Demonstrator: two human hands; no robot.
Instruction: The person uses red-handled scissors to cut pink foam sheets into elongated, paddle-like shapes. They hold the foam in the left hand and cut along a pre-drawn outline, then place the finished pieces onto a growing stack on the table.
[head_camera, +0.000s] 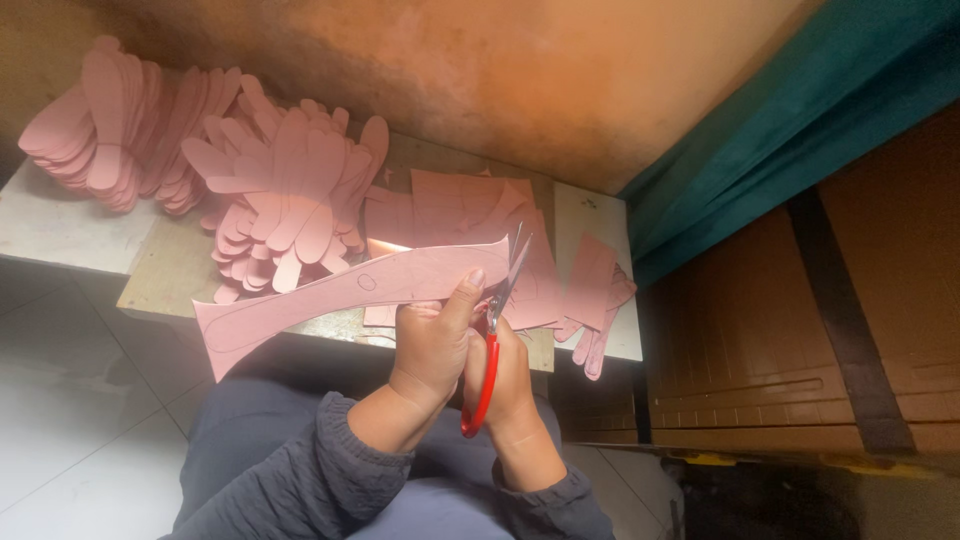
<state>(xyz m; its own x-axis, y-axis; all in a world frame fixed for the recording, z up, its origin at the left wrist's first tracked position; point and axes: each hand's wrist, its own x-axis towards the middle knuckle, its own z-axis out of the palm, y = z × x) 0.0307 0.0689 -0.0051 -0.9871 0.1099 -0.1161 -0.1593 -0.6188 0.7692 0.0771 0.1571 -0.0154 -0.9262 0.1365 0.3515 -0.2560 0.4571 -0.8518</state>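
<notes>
Both hands clamped — left (432, 345) on long curved pink cutout (330, 295), right (510, 375) on red-handled scissors (492, 345).

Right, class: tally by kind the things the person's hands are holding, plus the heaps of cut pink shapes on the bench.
Scissors with red handles: 1
Long pink sheet piece held in the hands: 1
Heaps of cut pink shapes: 2
Total: 4

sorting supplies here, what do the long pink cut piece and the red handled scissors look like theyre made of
The long pink curved piece in the left hand looks like thin matte card or stiff paper: it holds flat, unsupported, with drawn outlines; thin foam is possible. The red-handled scissors in the right hand show shiny grey blades, likely steel, and glossy red handles, probably plastic.
</notes>
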